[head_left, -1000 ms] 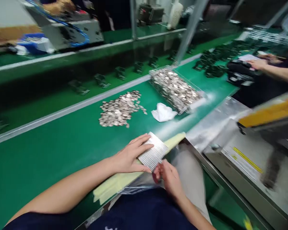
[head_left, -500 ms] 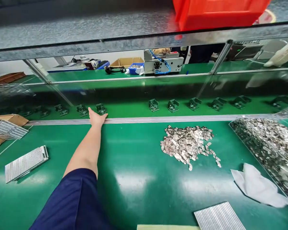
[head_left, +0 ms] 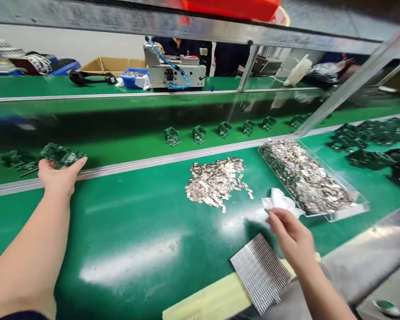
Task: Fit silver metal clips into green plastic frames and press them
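Note:
At the far left, my left hand (head_left: 60, 175) grips a green circuit board assembly (head_left: 58, 153) between thumb and fingers, over the metal strip beside the belt. My right hand (head_left: 288, 229) is pinched near the white cloth (head_left: 282, 201); a small dark item shows at its fingertips, too small to name. Below that hand lies a ribbed silver block (head_left: 260, 271) on a yellow strip (head_left: 208, 298). A heap of small metal pieces (head_left: 215, 180) lies mid-table. Several more board assemblies (head_left: 199, 134) stand in a row on the belt.
A clear tray (head_left: 362, 209) of metal pieces stands at the right, with piled green assemblies (head_left: 380, 133) beyond. A slanted metal post (head_left: 340, 80) and an overhead shelf edge (head_left: 120, 27) cross the view. People stand behind the machine (head_left: 176, 73).
The view has swung right. My left hand now holds a board assembly slightly raised, where before it reached to one on the belt. My right hand has come into view.

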Demonstrator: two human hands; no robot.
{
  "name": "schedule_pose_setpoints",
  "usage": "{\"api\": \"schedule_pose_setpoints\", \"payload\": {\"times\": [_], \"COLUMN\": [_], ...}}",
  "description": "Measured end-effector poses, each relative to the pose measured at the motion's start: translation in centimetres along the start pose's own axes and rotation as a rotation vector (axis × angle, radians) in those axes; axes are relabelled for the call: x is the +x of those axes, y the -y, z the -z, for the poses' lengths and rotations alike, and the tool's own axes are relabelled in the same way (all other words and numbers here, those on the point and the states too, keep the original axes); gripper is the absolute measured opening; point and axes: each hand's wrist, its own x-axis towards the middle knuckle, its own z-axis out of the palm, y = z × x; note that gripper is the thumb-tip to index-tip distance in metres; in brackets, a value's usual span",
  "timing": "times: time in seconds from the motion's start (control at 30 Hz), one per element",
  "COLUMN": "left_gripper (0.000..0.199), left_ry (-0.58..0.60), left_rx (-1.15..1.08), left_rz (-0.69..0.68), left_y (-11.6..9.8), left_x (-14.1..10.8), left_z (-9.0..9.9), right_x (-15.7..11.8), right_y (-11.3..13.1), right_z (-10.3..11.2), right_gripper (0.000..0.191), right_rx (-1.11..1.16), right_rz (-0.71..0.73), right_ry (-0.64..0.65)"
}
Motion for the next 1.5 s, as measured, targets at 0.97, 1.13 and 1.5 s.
{"api": "schedule_pose_setpoints", "payload": {"times": [0.97,1.13,1.5], "left_gripper": [0.056,0.052,0.05], "left_ry": [1.497,1.548,1.533], "left_rx": [-0.934,-0.923,-0.884], "left_rz": [0.53,0.468,0.355], "left_y": [-16.2,-15.8,-15.7], "left_x": [-42.3,-41.8,-41.8], "left_z": [-5.6,-5.7,-5.6], "right_x": [-6.3,-9.2,-9.5], "right_y": [-5.7,-6.6,-7.8], "right_z": [5.6,6.2,7.3], "right_gripper": [0.025,0.037,0.039], "right_rx": [-0.477,-0.481,-0.258], "right_rz": [0.527,0.532,0.582], "right_ry": [0.202,0.167,0.054]}}
